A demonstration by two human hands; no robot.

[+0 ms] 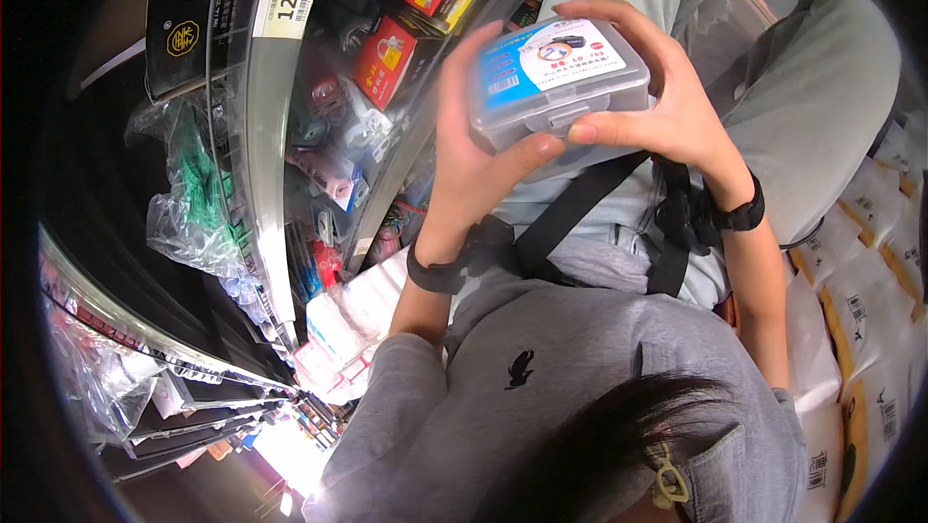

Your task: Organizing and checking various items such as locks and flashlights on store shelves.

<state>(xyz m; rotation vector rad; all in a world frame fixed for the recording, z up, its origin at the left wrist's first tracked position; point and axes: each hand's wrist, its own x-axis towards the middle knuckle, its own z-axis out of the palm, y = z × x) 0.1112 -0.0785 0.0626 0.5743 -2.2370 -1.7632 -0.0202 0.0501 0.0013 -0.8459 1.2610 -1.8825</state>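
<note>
A clear plastic box (590, 102) with a latched lid is held in front of me, above my lap. A blue and white printed label (570, 57) covers most of its top. My left hand (474, 141) grips the box's left side, thumb along the front edge. My right hand (667, 88) wraps round the right side, its fingers over the far edge and its thumb by the front latch. The two thumb tips almost meet below the latch. What lies inside the box cannot be made out.
On the left stand store shelves with a price rail (275, 136). Red and yellow padlock boxes (389, 59) and bagged small goods (329, 170) fill them. A green item in clear plastic (198, 175) hangs there. Stacked white and yellow packages (870, 330) line the right side.
</note>
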